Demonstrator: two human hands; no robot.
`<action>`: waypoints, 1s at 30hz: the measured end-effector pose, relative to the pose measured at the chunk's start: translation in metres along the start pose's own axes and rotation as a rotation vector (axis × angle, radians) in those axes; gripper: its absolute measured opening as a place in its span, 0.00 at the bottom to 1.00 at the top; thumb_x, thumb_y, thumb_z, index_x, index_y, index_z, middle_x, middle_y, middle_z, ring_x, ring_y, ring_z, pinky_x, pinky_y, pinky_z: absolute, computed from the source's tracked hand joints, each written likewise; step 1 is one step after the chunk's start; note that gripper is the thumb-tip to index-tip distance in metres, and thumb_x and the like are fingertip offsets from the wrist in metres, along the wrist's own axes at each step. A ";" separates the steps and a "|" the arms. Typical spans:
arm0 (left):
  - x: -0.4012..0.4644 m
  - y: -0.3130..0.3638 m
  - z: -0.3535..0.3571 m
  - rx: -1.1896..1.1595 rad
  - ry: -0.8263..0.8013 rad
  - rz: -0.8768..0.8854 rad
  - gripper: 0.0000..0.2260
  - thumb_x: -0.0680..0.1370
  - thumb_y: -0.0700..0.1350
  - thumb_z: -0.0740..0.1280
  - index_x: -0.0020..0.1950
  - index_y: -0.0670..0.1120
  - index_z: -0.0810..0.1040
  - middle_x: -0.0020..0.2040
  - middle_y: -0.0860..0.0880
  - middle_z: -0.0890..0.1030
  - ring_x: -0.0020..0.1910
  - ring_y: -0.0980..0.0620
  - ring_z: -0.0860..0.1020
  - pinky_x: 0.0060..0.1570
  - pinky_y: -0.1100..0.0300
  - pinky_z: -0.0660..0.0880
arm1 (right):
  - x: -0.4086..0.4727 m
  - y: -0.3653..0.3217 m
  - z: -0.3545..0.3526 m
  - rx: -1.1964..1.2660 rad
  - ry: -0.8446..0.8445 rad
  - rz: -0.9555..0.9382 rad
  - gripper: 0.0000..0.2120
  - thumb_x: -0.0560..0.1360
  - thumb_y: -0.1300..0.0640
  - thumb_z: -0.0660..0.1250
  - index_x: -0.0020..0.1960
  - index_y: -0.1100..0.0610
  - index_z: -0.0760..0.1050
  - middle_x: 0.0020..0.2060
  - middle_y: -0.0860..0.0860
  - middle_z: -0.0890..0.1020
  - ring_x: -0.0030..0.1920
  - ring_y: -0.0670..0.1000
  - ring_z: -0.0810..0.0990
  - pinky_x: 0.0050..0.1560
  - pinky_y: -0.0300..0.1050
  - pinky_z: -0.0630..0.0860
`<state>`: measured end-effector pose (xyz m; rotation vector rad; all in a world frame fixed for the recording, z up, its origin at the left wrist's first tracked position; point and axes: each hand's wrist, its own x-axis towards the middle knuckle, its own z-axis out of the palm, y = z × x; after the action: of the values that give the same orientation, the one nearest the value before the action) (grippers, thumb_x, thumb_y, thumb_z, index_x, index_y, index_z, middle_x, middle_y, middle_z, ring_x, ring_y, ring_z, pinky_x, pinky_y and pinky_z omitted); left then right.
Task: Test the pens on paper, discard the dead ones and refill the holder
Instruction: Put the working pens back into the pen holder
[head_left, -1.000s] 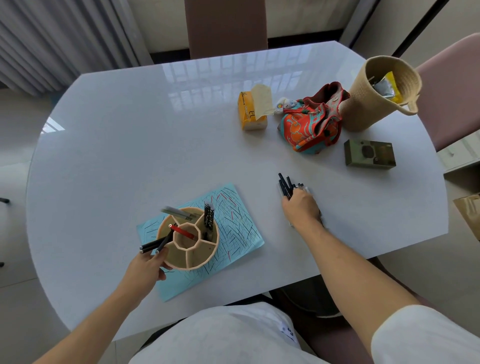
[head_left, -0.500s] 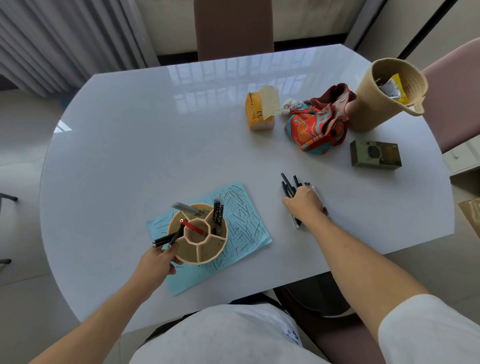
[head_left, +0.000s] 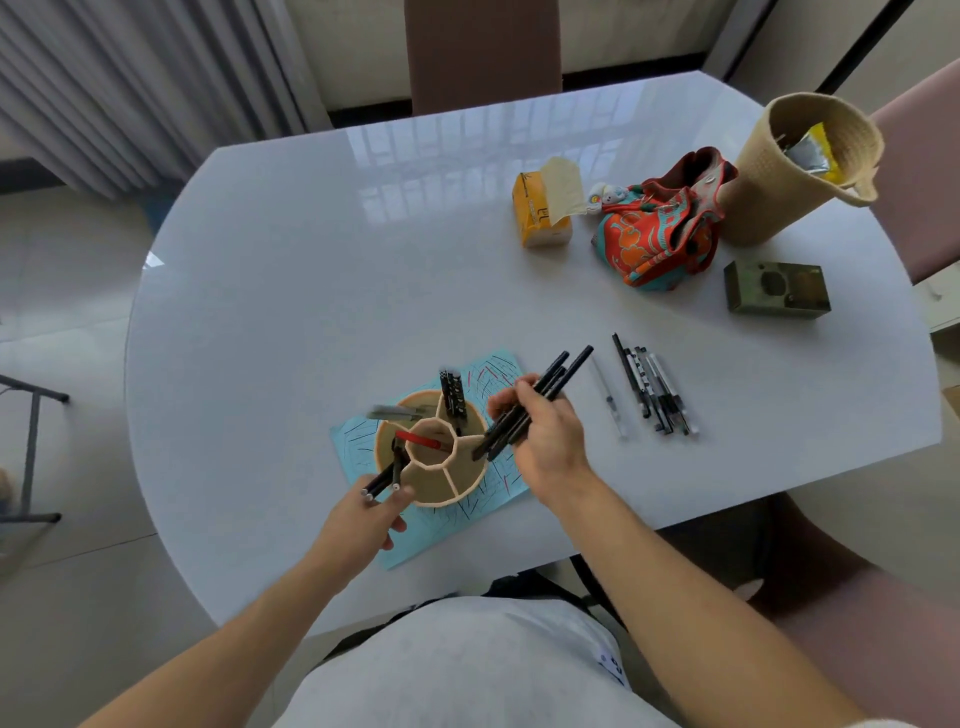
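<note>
A tan round pen holder (head_left: 434, 486) with several compartments stands on a light blue scribbled paper (head_left: 493, 374). My right hand (head_left: 545, 441) grips a bundle of black pens (head_left: 550, 382), their lower ends over the holder's right compartment. My left hand (head_left: 363, 514) rests against the holder's near-left side, touching black pens (head_left: 387, 475) that lean out of it. A red pen (head_left: 423, 441), a grey pen (head_left: 395, 413) and patterned black pens (head_left: 453, 397) stand in other compartments. Several more pens (head_left: 657, 397) lie on the table to the right.
On the white table (head_left: 322, 291), at the back right, are a yellow tissue pack (head_left: 540, 218), a red patterned pouch (head_left: 660, 234), a woven basket (head_left: 779, 171) and a green box (head_left: 776, 288). Chairs stand behind and to the right.
My right hand lifted a bundle of black pens off the table pile and carried it left to the holder. The left hand stayed at the holder.
</note>
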<state>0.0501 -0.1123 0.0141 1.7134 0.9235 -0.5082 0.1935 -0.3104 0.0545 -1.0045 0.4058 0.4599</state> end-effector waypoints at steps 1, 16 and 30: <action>-0.001 0.000 0.001 0.013 -0.006 -0.004 0.16 0.75 0.61 0.69 0.58 0.56 0.74 0.40 0.47 0.85 0.35 0.51 0.82 0.41 0.53 0.83 | -0.003 0.008 0.006 0.004 0.010 -0.011 0.02 0.84 0.64 0.60 0.54 0.59 0.71 0.39 0.58 0.83 0.46 0.57 0.83 0.61 0.56 0.78; -0.001 0.003 -0.002 -0.003 -0.042 -0.014 0.17 0.78 0.60 0.67 0.62 0.52 0.71 0.41 0.47 0.85 0.37 0.49 0.82 0.41 0.55 0.83 | -0.028 0.051 0.001 -0.233 0.088 -0.254 0.11 0.76 0.53 0.67 0.53 0.59 0.80 0.51 0.51 0.86 0.57 0.49 0.84 0.55 0.41 0.81; -0.001 0.012 -0.002 0.017 0.022 0.075 0.22 0.80 0.57 0.65 0.71 0.53 0.67 0.42 0.48 0.84 0.37 0.48 0.81 0.41 0.54 0.80 | 0.058 -0.038 -0.110 -1.419 0.522 -0.244 0.15 0.77 0.61 0.64 0.63 0.58 0.77 0.59 0.58 0.80 0.58 0.60 0.80 0.52 0.49 0.76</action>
<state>0.0582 -0.1120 0.0231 1.7651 0.8691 -0.4492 0.2500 -0.4131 -0.0023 -2.5493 0.3839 0.2025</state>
